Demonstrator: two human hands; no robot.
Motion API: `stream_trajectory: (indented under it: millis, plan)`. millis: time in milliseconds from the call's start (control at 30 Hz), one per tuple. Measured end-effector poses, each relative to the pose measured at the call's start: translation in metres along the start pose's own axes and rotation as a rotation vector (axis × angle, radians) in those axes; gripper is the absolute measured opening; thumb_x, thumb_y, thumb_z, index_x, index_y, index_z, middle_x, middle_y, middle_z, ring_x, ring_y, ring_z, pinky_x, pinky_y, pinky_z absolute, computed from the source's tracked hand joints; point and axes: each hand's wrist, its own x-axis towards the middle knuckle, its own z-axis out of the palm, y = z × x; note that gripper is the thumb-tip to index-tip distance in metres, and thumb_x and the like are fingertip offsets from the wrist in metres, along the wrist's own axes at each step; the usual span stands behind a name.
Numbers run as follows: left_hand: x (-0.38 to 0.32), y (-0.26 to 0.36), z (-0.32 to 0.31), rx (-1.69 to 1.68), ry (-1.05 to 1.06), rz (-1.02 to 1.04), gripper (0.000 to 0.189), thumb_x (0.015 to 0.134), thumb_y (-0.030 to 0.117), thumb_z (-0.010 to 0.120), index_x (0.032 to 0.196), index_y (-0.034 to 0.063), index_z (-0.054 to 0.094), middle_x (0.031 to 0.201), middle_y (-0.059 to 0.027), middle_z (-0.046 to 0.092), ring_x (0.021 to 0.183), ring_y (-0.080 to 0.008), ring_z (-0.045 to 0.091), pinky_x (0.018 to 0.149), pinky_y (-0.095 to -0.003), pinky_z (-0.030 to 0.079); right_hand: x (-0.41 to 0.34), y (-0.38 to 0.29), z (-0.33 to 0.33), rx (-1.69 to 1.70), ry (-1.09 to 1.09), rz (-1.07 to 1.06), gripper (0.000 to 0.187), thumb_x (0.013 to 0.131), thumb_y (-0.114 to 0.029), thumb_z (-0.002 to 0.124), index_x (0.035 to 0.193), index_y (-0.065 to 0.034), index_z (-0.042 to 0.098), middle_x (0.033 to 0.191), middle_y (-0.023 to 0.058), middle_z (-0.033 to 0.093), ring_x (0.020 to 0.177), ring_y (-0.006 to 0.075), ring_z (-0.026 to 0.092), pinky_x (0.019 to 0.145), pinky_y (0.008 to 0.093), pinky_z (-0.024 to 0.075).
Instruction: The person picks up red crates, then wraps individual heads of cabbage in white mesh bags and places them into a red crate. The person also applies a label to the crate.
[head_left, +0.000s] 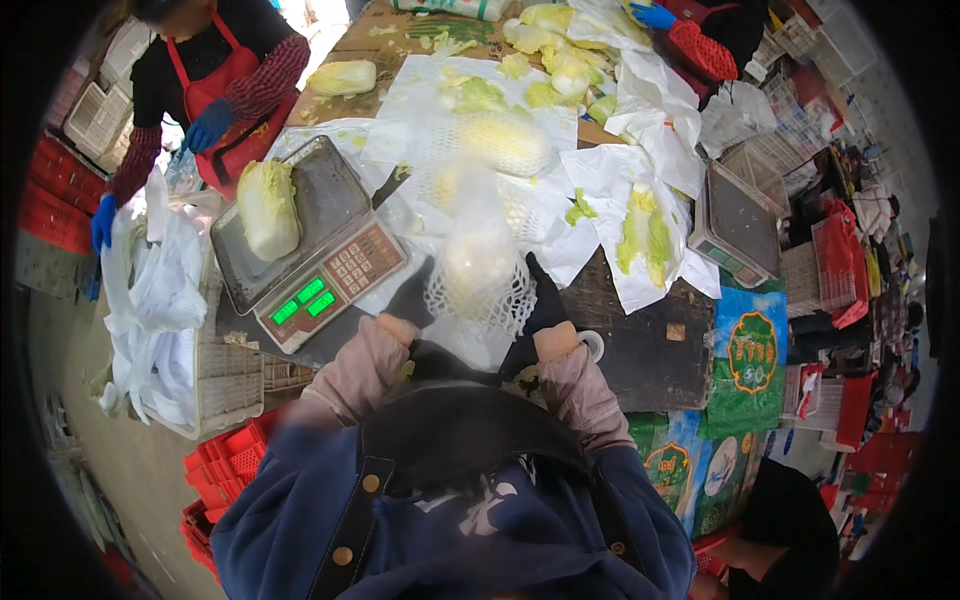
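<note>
Both my hands wear black gloves at the near edge of the table. Between them lies a pale napa cabbage (471, 262) in white foam netting, blurred by haze in the view. My left hand (414, 298) is at the netting's left side, its fingers mostly hidden. At the right side, my right hand (544, 296) touches the netting's edge with an upright thumb or finger; its grip is unclear. Beyond lie more netted cabbages (510, 142). On the left, a bare napa cabbage (268, 210) rests on the metal pan of a digital scale (356, 262) with lit green displays.
A worker in a red apron (244, 112) stands front left beside a crate of white bags (154, 300); another worker's blue-gloved hand (652, 15) is at top right. Loose leaves (645, 236) lie on white sheets. A second scale (739, 217) and a tape roll (592, 345) are right.
</note>
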Motion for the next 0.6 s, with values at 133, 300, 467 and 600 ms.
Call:
stream_trajectory:
  millis: [133,300,467,600]
  plan:
    - [-0.022,-0.017,-0.011,0.429,0.201,0.024,0.036,0.097,0.017,0.049,0.129,0.0009,0.051,0.114,-0.0091,0.064,0.098,-0.0187,0.060,0.085,-0.0295,0.046,0.003,0.007,-0.034,0.012,0.174,-0.052,0.041,0.098,-0.034,0.045,0.124,-0.0029,0.054,0.109,0.0124,0.064,0.097,0.0259,0.062,0.086,0.0374,0.0502]
    - [-0.010,-0.011,0.005,0.975,0.086,0.240,0.027,0.084,0.010,0.055,0.110,0.0016,0.058,0.096,-0.0209,0.064,0.088,-0.0380,0.061,0.076,-0.0397,0.050,0.039,0.024,-0.073,0.006,0.203,-0.168,0.037,0.097,-0.029,0.048,0.124,-0.0039,0.056,0.108,0.0097,0.066,0.091,0.0227,0.064,0.079,0.0347,0.0526]
    - [-0.006,0.018,0.020,1.046,-0.065,-0.054,0.033,0.089,0.014,0.054,0.119,0.0017,0.057,0.093,-0.0156,0.065,0.080,-0.0240,0.063,0.071,-0.0328,0.050,0.028,0.023,-0.121,-0.365,0.285,-0.264,0.034,0.096,-0.024,0.052,0.123,-0.0049,0.057,0.107,0.0069,0.067,0.085,0.0196,0.066,0.072,0.0320,0.0550]
    - [-0.039,0.039,0.009,1.136,-0.096,0.184,0.033,0.090,0.011,0.057,0.121,-0.0009,0.055,0.090,-0.0091,0.065,0.078,-0.0186,0.060,0.072,-0.0304,0.048,-0.033,-0.012,-0.126,-1.359,0.162,-0.417,0.031,0.095,-0.018,0.053,0.120,-0.0017,0.059,0.102,0.0065,0.067,0.082,0.0156,0.065,0.070,0.0282,0.0533]
